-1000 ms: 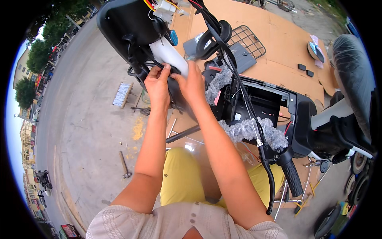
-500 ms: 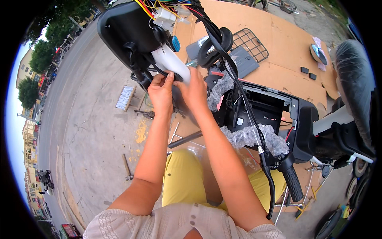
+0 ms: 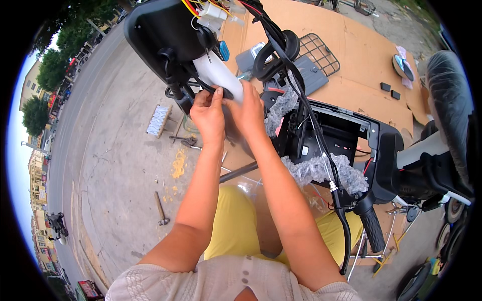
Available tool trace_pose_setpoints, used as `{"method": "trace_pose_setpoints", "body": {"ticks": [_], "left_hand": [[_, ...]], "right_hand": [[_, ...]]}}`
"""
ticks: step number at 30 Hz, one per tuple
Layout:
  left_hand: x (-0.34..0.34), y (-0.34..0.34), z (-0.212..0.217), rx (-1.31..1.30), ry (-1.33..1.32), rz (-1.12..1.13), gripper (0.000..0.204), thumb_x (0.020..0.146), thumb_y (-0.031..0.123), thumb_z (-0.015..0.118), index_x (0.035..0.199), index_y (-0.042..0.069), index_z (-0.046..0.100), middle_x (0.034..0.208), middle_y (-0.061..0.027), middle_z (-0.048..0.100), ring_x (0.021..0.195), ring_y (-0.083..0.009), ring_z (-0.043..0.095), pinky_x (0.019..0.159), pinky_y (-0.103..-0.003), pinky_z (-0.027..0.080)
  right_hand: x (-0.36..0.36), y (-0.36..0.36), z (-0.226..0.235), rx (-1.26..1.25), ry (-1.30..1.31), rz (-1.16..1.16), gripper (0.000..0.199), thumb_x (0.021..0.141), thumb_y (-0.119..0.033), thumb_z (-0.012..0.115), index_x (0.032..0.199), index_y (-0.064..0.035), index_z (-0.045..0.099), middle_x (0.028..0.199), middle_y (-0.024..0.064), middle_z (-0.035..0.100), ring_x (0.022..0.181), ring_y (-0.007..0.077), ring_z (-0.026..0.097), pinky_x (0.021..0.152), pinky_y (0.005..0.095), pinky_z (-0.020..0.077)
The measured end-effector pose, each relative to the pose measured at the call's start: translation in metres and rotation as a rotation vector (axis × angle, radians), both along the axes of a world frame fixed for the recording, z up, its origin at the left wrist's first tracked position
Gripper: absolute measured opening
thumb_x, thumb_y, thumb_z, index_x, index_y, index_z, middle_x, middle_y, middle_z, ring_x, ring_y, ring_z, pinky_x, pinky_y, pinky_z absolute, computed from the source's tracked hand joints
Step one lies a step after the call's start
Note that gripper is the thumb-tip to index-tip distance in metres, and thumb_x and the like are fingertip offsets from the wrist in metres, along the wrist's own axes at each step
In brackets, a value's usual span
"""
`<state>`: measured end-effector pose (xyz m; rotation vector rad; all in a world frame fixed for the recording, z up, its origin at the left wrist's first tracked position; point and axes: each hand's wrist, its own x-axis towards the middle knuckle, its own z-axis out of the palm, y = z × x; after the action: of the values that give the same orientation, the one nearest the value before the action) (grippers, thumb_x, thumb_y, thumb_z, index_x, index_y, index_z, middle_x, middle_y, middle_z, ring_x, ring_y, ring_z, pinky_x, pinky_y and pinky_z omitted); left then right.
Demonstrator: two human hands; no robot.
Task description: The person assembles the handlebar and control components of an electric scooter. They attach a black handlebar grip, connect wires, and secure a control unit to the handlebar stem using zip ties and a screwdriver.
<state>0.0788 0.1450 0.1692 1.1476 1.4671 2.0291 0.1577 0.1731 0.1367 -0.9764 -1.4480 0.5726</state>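
Observation:
A white tube (image 3: 219, 73) slants down from beneath a large black panel (image 3: 158, 42), which has cables and a blue connector (image 3: 224, 50) near it. My left hand (image 3: 208, 114) pinches a thin black cable (image 3: 202, 84) against the tube's left side, thumb and forefinger pressed together. Close beside it, my right hand (image 3: 248, 111) closes round the lower part of the tube, its thumb near a small black piece (image 3: 228, 94) on the surface. What lies under the fingertips is partly hidden. Yellow and red wires with white plugs (image 3: 213, 12) hang above the tube.
To the right, a bundle of black cables (image 3: 307, 108) runs to a handlebar grip (image 3: 370, 228) with a brake lever. Beyond are an open black compartment (image 3: 326, 138), bubble wrap (image 3: 321, 170), a seat (image 3: 447, 110) and a wire basket (image 3: 321, 52) on cardboard. A hammer (image 3: 160, 208) lies on the ground.
Both hands keep their hold at the tube with almost the same finger positions. The vehicle parts and hands appear shifted slightly right in the view.

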Motion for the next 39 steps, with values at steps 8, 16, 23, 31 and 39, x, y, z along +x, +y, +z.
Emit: {"method": "trace_pose_setpoints", "body": {"ticks": [8, 16, 23, 31, 39], "left_hand": [[0.012, -0.009, 0.019, -0.088, 0.271, 0.192, 0.014, 0.084, 0.007, 0.070, 0.088, -0.007, 0.068, 0.068, -0.0071, 0.066, 0.060, -0.0076, 0.058, 0.059, -0.024, 0.046], [0.001, -0.002, 0.010, -0.100, 0.126, 0.058, 0.015, 0.085, 0.007, 0.070, 0.092, -0.006, 0.066, 0.080, -0.0047, 0.066, 0.070, -0.0073, 0.057, 0.064, -0.022, 0.044], [-0.035, -0.001, -0.013, -0.068, -0.146, -0.313, 0.023, 0.083, 0.005, 0.073, 0.102, -0.005, 0.065, 0.091, -0.0037, 0.066, 0.080, -0.0089, 0.058, 0.073, -0.023, 0.046], [-0.033, 0.015, -0.025, -0.041, -0.235, -0.287, 0.017, 0.085, 0.001, 0.068, 0.098, -0.010, 0.065, 0.087, -0.0112, 0.067, 0.069, -0.0164, 0.063, 0.066, -0.028, 0.054], [-0.036, 0.014, -0.025, -0.099, -0.343, -0.374, 0.018, 0.086, 0.002, 0.067, 0.099, -0.009, 0.063, 0.085, -0.0112, 0.066, 0.069, -0.0168, 0.064, 0.065, -0.028, 0.055]], "right_hand": [[0.000, 0.001, -0.004, 0.038, -0.011, -0.014, 0.053, 0.076, -0.027, 0.076, 0.115, -0.0026, 0.049, 0.101, 0.0188, 0.058, 0.099, 0.0402, 0.055, 0.081, 0.0482, 0.0424], [0.001, 0.003, -0.006, 0.005, -0.047, 0.006, 0.054, 0.077, -0.029, 0.075, 0.116, -0.0028, 0.049, 0.105, 0.0191, 0.058, 0.102, 0.0407, 0.055, 0.081, 0.0490, 0.0435], [0.001, 0.008, -0.006, -0.056, -0.074, 0.027, 0.060, 0.074, -0.033, 0.078, 0.118, -0.0028, 0.049, 0.110, 0.0200, 0.059, 0.104, 0.0408, 0.055, 0.085, 0.0477, 0.0450], [0.006, 0.013, -0.008, -0.122, -0.018, 0.075, 0.060, 0.074, -0.030, 0.079, 0.121, -0.0048, 0.050, 0.111, 0.0210, 0.060, 0.104, 0.0403, 0.059, 0.086, 0.0444, 0.0471], [0.004, 0.010, -0.009, -0.124, -0.042, 0.075, 0.061, 0.076, -0.032, 0.077, 0.123, -0.0030, 0.049, 0.113, 0.0219, 0.058, 0.107, 0.0404, 0.057, 0.088, 0.0459, 0.0456]]}}
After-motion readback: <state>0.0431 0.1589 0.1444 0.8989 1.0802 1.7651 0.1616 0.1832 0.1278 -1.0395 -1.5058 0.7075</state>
